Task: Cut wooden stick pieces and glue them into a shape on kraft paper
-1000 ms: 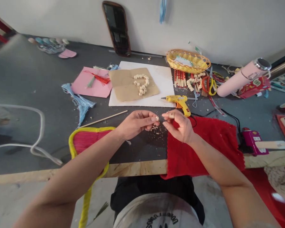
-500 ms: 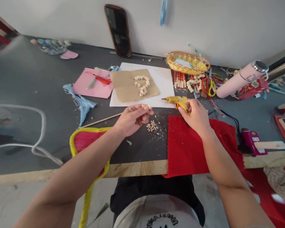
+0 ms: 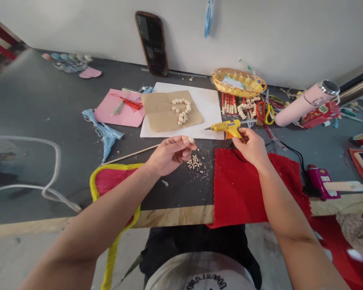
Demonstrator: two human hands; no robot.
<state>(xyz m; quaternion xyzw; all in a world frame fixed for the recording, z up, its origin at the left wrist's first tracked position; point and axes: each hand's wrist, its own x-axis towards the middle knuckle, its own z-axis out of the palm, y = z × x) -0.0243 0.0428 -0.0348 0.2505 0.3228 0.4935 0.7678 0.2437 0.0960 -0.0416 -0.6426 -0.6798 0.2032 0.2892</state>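
Between the thumb and fingertips of my left hand [image 3: 174, 155] is a small cluster of wooden pieces [image 3: 191, 140]. My right hand [image 3: 251, 147] grips a yellow glue gun [image 3: 226, 126] by its handle; the nozzle points left over the edge of a white board [image 3: 210, 106]. Under my left fingertips, several loose wooden bits [image 3: 194, 162] lie on the dark table among crumbs. Behind them, a curved chain of glued wooden pieces [image 3: 186, 105] rests on a brown paper sheet [image 3: 157, 112], which lies on the white board.
A red cloth [image 3: 242, 189] hangs over the front edge below my right hand. Back right are a yellow basket [image 3: 238, 82], scissors [image 3: 269, 113] and a pink flask [image 3: 307, 102]. A phone [image 3: 153, 44] leans on the wall. Blue tassels [image 3: 105, 135] and pink paper [image 3: 121, 112] lie left.
The glue gun has turned slightly, its body tilting up a little more. My left hand keeps its pinch, nearly in place. The view has shifted slightly.
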